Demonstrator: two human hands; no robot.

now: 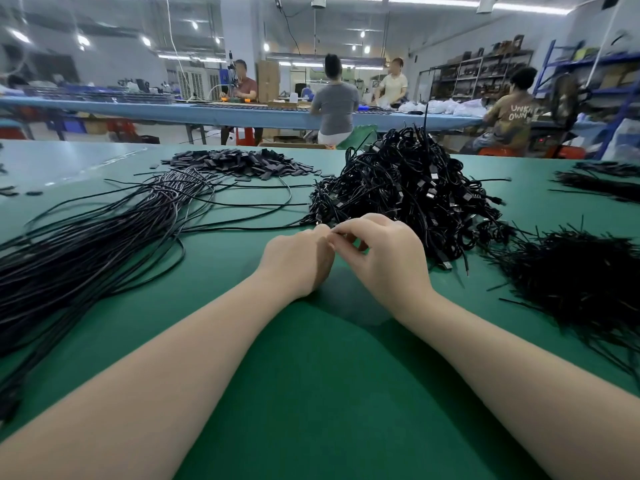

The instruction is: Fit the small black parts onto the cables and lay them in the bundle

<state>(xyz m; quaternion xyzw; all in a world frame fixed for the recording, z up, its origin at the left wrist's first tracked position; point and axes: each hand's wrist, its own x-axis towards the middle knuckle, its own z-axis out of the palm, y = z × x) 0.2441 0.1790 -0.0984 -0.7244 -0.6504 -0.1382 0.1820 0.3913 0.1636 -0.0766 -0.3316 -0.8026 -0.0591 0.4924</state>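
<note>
So on my feed the green table [311, 393] fills pretty much everything. Biggest thing on it is the long bundle of black cables [86, 258] fanning out along the left side, running from the near left edge up toward the middle. Next is the tangled heap of cables [412, 192] piled up just behind the hands, and a bristly pile of thin black strands [581, 282] off to the right. Further back, left of center, there's a flat pile of small black parts [239, 162]. A single cable [242, 228] runs from the left bundle across to the hands. Both hands meet in the middle, touching: left hand [298, 261] has its fingers curled with the tips pinching at that cable's end, right hand [384, 251] also pinches right there with thumb and forefinger. What exactly sits between the fingertips I can't tell, too small and hidden
</note>
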